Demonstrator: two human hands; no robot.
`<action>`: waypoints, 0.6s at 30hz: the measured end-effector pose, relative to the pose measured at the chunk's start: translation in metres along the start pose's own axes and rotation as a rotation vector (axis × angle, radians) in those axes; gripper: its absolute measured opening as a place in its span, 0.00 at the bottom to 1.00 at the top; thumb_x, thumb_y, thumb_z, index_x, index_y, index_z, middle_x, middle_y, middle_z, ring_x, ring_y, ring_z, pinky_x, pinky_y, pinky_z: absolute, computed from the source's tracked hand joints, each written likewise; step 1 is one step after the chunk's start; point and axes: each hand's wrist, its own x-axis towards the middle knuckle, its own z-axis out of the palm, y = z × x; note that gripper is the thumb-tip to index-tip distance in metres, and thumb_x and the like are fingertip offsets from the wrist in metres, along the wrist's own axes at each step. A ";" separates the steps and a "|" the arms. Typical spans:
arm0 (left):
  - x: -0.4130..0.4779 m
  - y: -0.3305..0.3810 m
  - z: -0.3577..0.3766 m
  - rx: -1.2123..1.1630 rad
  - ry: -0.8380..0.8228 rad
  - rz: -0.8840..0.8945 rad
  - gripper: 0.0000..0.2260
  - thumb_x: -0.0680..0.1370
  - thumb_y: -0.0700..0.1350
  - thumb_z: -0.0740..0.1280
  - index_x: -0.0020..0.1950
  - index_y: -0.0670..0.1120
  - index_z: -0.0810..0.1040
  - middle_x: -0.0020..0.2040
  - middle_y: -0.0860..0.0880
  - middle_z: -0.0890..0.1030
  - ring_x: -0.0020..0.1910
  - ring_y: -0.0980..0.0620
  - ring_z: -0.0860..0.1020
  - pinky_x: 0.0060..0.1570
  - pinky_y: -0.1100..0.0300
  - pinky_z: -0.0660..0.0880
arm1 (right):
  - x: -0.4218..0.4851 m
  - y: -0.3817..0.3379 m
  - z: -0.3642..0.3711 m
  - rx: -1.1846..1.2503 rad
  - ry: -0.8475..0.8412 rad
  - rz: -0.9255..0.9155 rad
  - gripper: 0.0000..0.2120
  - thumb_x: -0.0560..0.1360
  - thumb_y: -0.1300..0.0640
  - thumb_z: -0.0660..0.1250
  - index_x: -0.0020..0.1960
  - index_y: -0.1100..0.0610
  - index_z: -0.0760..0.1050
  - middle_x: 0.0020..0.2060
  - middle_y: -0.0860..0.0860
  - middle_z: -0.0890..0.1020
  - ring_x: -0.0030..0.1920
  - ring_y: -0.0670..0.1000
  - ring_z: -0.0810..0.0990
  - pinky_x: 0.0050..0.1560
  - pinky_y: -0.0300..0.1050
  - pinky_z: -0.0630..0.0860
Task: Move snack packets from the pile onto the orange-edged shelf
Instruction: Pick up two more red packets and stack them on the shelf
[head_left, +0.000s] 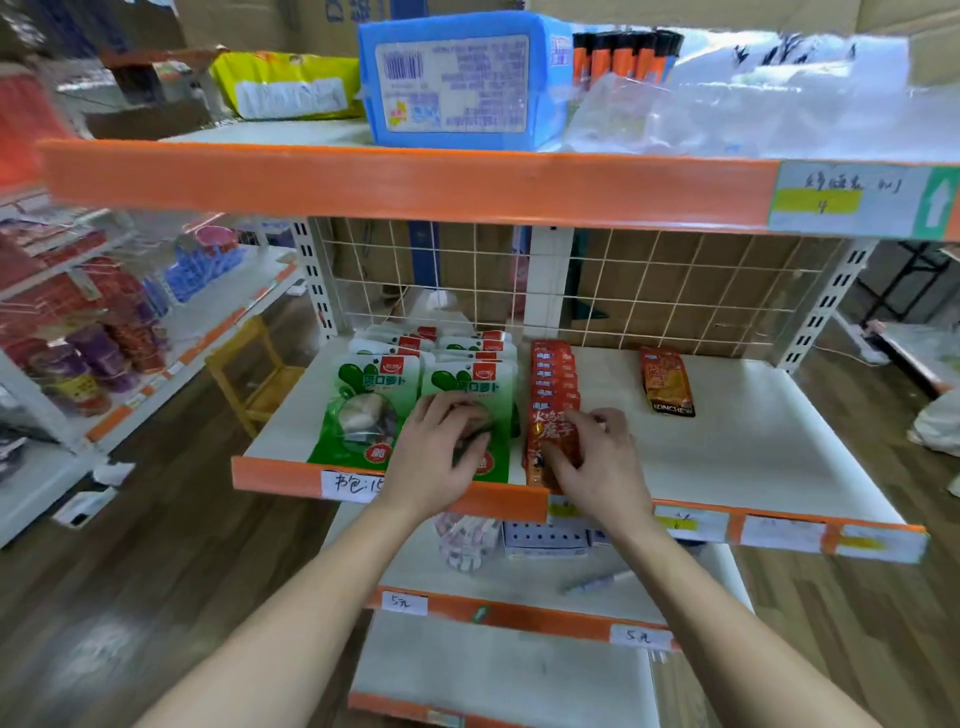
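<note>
On the orange-edged shelf (280, 475), my left hand (441, 452) is resting on the front green packet (467, 384), fingers relaxed and spread. Just beside it, my right hand (597, 457) is pinching the front red packet (550, 436) of its row, near the shelf's lip.

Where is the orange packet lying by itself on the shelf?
In the head view, the orange packet lies flat on the white shelf, right of the row of red packets and apart from it, near the wire grid.
</note>
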 end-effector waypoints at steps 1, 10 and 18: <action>-0.006 -0.003 -0.003 0.010 0.009 -0.017 0.13 0.79 0.52 0.63 0.56 0.47 0.81 0.59 0.50 0.78 0.59 0.47 0.73 0.58 0.52 0.73 | -0.001 -0.001 -0.001 0.018 0.019 0.002 0.26 0.77 0.43 0.67 0.72 0.50 0.70 0.65 0.55 0.70 0.65 0.58 0.71 0.65 0.51 0.70; -0.056 -0.061 -0.077 0.182 0.033 -0.220 0.21 0.82 0.56 0.57 0.70 0.49 0.74 0.69 0.50 0.74 0.68 0.47 0.70 0.67 0.47 0.70 | 0.005 -0.092 0.032 0.048 -0.056 -0.341 0.23 0.80 0.44 0.64 0.72 0.52 0.70 0.69 0.51 0.73 0.70 0.54 0.70 0.69 0.53 0.70; -0.124 -0.149 -0.177 0.373 0.094 -0.455 0.24 0.83 0.60 0.52 0.74 0.51 0.69 0.75 0.50 0.70 0.74 0.48 0.66 0.74 0.46 0.63 | 0.000 -0.253 0.123 -0.060 -0.213 -0.682 0.26 0.82 0.43 0.58 0.77 0.54 0.64 0.74 0.51 0.69 0.75 0.53 0.64 0.73 0.50 0.63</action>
